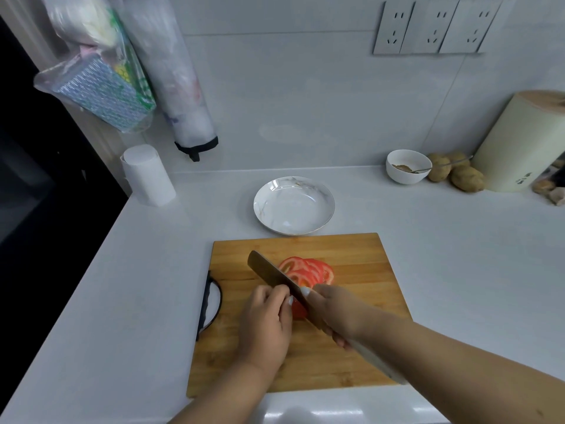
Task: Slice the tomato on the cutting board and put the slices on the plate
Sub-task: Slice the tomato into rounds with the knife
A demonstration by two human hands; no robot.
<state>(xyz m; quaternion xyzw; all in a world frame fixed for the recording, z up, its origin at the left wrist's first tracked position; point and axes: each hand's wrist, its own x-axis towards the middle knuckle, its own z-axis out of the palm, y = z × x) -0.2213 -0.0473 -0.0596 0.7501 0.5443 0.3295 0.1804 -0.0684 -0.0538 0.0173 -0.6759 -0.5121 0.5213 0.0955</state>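
A wooden cutting board [360, 258] lies on the white counter in front of me. Several red tomato slices [308, 270] lie fanned on it, beyond the blade. My left hand [266, 319] holds the uncut rest of the tomato [299, 310] with curled fingers; most of that piece is hidden. My right hand [333, 313] grips the handle of a broad knife [272, 276], whose blade runs diagonally between the slices and my left fingers. A white marbled plate [266, 206] with nothing on it stands just behind the board.
A white cylinder [148, 175] stands at the back left by the counter's left edge. At the back right are a white bowl with a spoon [408, 166], several potatoes [458, 175] and a cream canister [519, 142]. Bags [101, 87] hang on the wall.
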